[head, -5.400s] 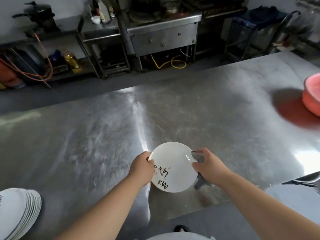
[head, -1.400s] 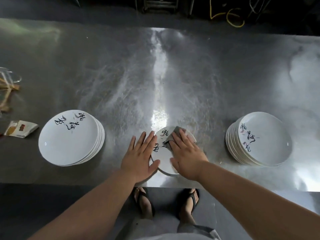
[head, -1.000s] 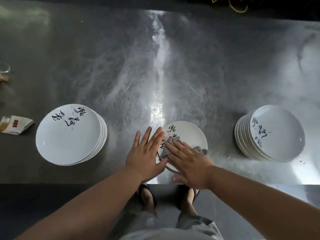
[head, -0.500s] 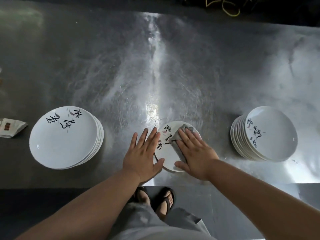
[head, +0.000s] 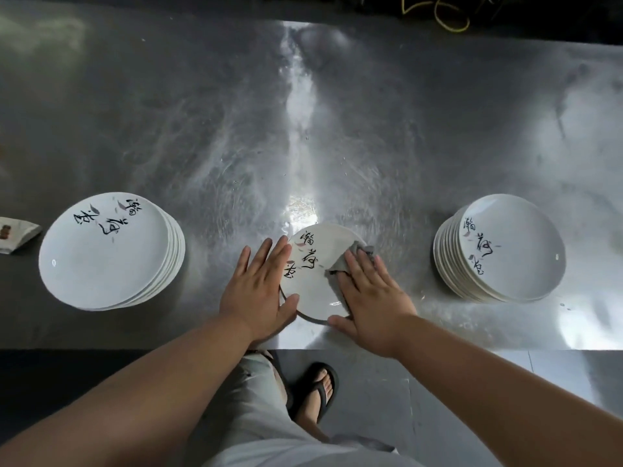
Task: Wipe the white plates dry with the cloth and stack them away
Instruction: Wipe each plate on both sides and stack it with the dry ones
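Observation:
A white plate point(head: 312, 274) with black brush lettering lies flat on the steel table point(head: 303, 129), near its front edge. My left hand point(head: 258, 291) rests flat with spread fingers against the plate's left rim, its thumb on the rim. My right hand point(head: 369, 294) presses a grey cloth point(head: 350, 256) onto the right half of the plate. A stack of matching plates point(head: 104, 251) stands at the left. Another stack of plates point(head: 505, 247) stands at the right.
A small crumpled packet point(head: 17, 232) lies at the far left edge of the table. A yellow cable point(head: 445, 15) lies on the dark floor beyond the table. My sandalled foot point(head: 317, 389) shows below the table's front edge.
Five seconds ago I held the plate up in both hands; it now lies on the table. Over the last second my right hand has slid the cloth back and forth, ending on the plate's right side.

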